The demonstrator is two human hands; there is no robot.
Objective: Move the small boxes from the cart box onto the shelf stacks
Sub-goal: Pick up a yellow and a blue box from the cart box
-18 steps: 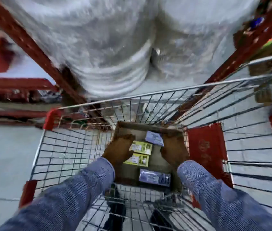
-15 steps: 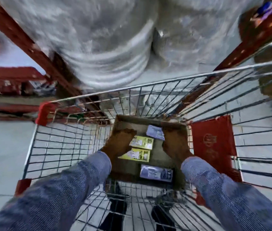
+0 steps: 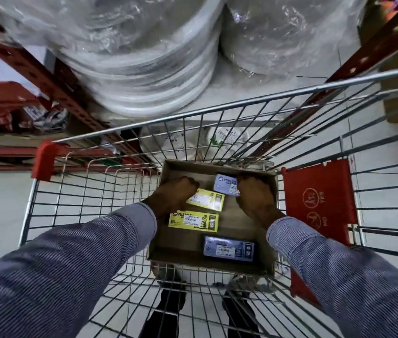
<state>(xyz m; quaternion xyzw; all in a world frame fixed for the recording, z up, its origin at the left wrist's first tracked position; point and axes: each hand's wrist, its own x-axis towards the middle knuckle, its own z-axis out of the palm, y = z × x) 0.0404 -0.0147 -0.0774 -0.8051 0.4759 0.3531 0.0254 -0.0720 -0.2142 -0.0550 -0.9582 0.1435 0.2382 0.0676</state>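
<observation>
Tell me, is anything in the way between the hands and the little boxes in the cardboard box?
Nothing visible is. The cardboard box is open on top. The left hand is at a yellow box, and the right hand is at a purple box. Whether either is gripped yet is unclear.

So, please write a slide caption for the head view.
Both hands reach into the cart's cardboard box holding four small boxes.

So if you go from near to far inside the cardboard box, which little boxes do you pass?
Near purple box → near yellow box → far yellow box → far purple box, which the right hand partly covers.
</observation>
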